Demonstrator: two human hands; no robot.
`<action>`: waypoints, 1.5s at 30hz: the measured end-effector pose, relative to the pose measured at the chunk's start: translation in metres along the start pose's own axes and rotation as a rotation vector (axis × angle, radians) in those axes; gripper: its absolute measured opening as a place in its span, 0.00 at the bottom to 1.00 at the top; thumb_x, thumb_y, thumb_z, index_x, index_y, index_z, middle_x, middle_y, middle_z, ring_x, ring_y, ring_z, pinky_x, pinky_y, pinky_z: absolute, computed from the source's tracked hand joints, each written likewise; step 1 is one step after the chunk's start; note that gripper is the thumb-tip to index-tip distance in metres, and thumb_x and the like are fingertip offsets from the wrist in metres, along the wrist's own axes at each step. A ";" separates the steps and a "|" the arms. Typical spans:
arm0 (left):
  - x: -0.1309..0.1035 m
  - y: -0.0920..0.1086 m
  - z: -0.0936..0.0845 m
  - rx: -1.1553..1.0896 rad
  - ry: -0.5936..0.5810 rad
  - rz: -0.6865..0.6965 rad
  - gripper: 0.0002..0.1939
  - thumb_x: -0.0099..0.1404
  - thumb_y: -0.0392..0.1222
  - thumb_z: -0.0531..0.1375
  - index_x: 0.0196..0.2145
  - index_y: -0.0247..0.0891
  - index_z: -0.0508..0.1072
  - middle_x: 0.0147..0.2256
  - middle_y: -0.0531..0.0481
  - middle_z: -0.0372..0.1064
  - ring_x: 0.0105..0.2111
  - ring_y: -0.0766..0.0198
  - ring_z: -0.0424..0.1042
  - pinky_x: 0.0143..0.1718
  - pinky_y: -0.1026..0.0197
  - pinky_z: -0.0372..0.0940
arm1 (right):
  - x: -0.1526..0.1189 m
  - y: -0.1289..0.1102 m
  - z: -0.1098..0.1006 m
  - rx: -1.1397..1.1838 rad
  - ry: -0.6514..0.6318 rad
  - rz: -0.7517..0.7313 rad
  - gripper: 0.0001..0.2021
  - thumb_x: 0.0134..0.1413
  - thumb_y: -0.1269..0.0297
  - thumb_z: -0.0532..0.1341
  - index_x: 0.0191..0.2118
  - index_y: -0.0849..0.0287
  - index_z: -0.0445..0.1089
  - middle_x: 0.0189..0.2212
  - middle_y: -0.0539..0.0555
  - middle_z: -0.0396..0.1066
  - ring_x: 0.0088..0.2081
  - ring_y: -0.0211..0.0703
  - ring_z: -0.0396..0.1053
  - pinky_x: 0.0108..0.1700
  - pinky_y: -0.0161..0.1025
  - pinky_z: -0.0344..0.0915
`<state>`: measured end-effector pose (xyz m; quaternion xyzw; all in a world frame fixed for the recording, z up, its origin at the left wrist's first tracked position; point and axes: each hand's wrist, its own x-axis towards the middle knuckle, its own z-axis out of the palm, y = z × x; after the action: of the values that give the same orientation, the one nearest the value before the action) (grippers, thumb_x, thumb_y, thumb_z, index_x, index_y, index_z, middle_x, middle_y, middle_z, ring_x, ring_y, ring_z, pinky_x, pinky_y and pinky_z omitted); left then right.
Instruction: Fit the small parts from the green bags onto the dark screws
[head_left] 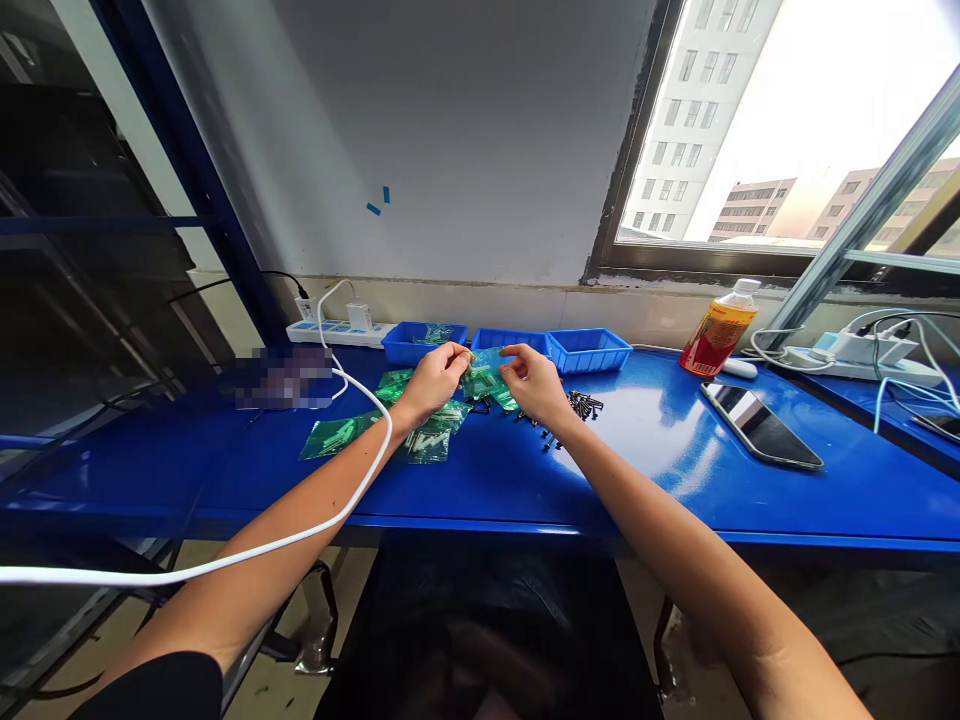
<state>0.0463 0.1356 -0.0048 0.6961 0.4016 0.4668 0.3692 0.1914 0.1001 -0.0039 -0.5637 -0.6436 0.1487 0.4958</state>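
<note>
Over the blue table, a small clear green-tinted plastic bag is stretched between my two hands. My left hand pinches its left side with thumb and fingertips. Closed on its upper right edge is my right hand. What the bag contains is too small to make out. More green bags with pale slim pieces inside lie beneath and left of my left hand. Beside and partly behind my right wrist, loose black screws are scattered on the table.
Three blue bins stand along the wall: a left bin with a bag in it, a middle bin and a right bin. A white cable crosses my left forearm. Rightward are a bottle and a phone.
</note>
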 end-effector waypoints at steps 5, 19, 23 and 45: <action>0.000 -0.001 0.000 -0.021 0.028 0.003 0.05 0.58 0.39 0.51 0.28 0.37 0.64 0.20 0.56 0.56 0.20 0.70 0.58 0.20 0.68 0.58 | 0.001 0.002 0.000 -0.158 -0.043 -0.051 0.08 0.47 0.71 0.56 0.34 0.60 0.70 0.21 0.47 0.67 0.25 0.37 0.64 0.31 0.34 0.59; 0.002 -0.001 -0.001 -0.061 0.108 -0.014 0.04 0.59 0.38 0.51 0.28 0.37 0.64 0.20 0.57 0.55 0.18 0.70 0.54 0.19 0.67 0.52 | 0.000 0.006 0.002 -0.311 -0.148 -0.169 0.10 0.49 0.70 0.56 0.20 0.58 0.67 0.17 0.48 0.63 0.23 0.39 0.61 0.27 0.34 0.51; 0.004 0.000 -0.003 -0.082 0.152 -0.045 0.04 0.60 0.38 0.50 0.29 0.38 0.62 0.21 0.57 0.55 0.19 0.70 0.56 0.21 0.68 0.54 | -0.002 0.007 0.003 -0.307 -0.179 -0.174 0.10 0.48 0.70 0.56 0.20 0.58 0.68 0.17 0.49 0.64 0.23 0.38 0.61 0.27 0.34 0.51; -0.002 0.000 0.000 0.180 -0.144 0.015 0.11 0.50 0.26 0.50 0.31 0.38 0.63 0.24 0.55 0.67 0.26 0.65 0.68 0.29 0.64 0.61 | -0.001 0.002 0.008 0.013 -0.068 0.027 0.08 0.47 0.67 0.53 0.21 0.56 0.54 0.17 0.43 0.57 0.20 0.34 0.57 0.24 0.32 0.51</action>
<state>0.0461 0.1336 -0.0062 0.7610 0.4093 0.3804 0.3296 0.1863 0.1033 -0.0098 -0.5637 -0.6516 0.1787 0.4752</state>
